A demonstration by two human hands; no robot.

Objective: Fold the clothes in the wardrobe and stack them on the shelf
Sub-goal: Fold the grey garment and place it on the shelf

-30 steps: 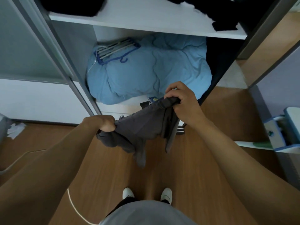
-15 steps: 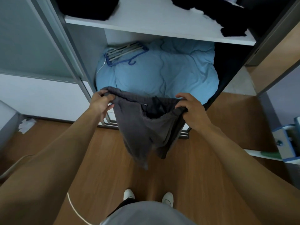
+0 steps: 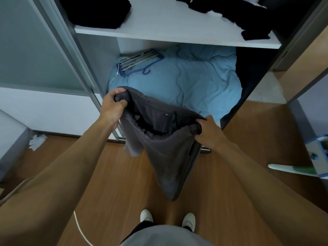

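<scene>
Since half a second ago our hands have drawn further apart, and the grey shorts (image 3: 165,153) now hang longer, with the waistband stretched wider between us. From the head view, our left hand (image 3: 111,105) grips one end of the waistband with fingers and thumb curled round the gathered cloth. Our right hand (image 3: 207,132) clasps the other end the same way, so both are closed on the garment. The shorts hang in the air in front of the open wardrobe (image 3: 99,55), over the wooden floor (image 3: 230,183). Behind them a blue duvet (image 3: 195,80) fills the lower compartment, with a bundle of hangers (image 3: 140,59) lying on its far left. Above, the white shelf (image 3: 177,31) carries a folded black pile (image 3: 95,9) at the left and loose black clothes (image 3: 248,18) at the right, with bare board between. We judge the shorts light and thoroughly limp: the legs droop under their own weight, and one sits crumpled higher than the other. Nothing here seems fragile or slippery, but the cloth will not keep a shape unaided. The waistband looks the firmest part, so holding its two ends, as now, seems the best grip. A shake should let the legs fall even before we fold.
</scene>
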